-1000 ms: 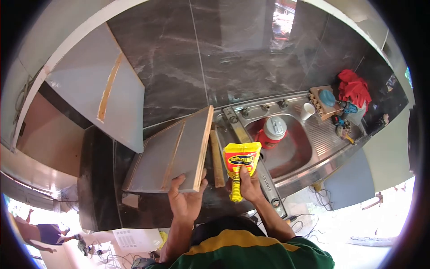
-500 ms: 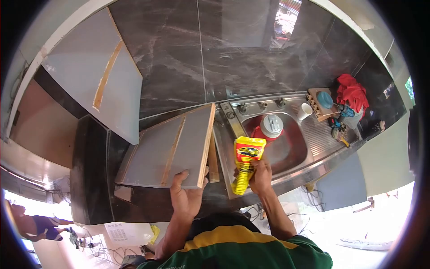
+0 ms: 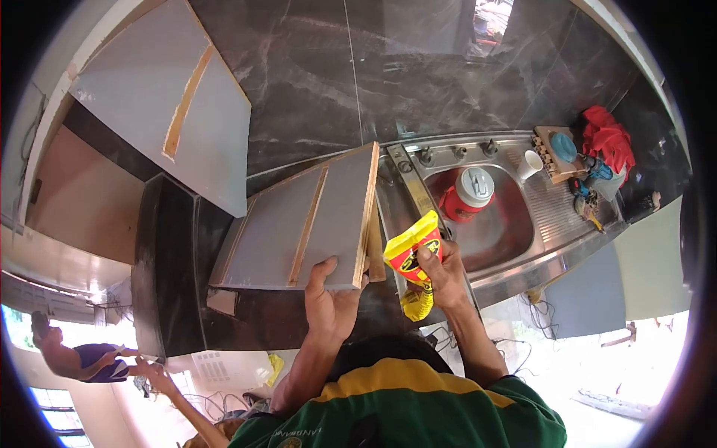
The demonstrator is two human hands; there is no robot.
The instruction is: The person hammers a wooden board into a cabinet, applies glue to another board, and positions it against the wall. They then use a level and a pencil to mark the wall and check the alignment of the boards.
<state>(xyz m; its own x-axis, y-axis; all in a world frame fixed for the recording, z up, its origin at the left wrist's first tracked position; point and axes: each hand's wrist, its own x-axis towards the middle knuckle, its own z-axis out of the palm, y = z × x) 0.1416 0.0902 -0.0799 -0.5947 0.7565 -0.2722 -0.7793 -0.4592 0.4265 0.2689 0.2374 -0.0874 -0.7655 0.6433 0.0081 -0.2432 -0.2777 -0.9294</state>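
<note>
- The person's left hand (image 3: 332, 306) is pinching the lower right corner of a grey panel (image 3: 291, 224), its thumb lying on the panel's face and its other fingers curling behind the edge, mostly hidden.
- The panel is tilting over the dark counter (image 3: 261, 322), left of the sink (image 3: 515, 243).
- The right hand (image 3: 446, 278) is closing around a yellow packet (image 3: 412, 246), its thumb pressing the printed front; the fingers behind are not showing clearly.
- The packet is hanging in front of the sink's left side, partly blocking the view of a long level (image 3: 415, 187) that is lying across there.
- A wood strip (image 3: 376, 257) is showing behind the panel's right edge, largely covered by it.
- A red jug with a grey lid (image 3: 476, 187) is occupying the basin.
- A white cup (image 3: 529, 165), a blue round object (image 3: 562, 147) and a red cloth (image 3: 606, 140) are crowding the drainboard end.
- A second panel (image 3: 160, 89) is leaning at upper left.
- Another person (image 3: 89, 363) is appearing at lower left.
</note>
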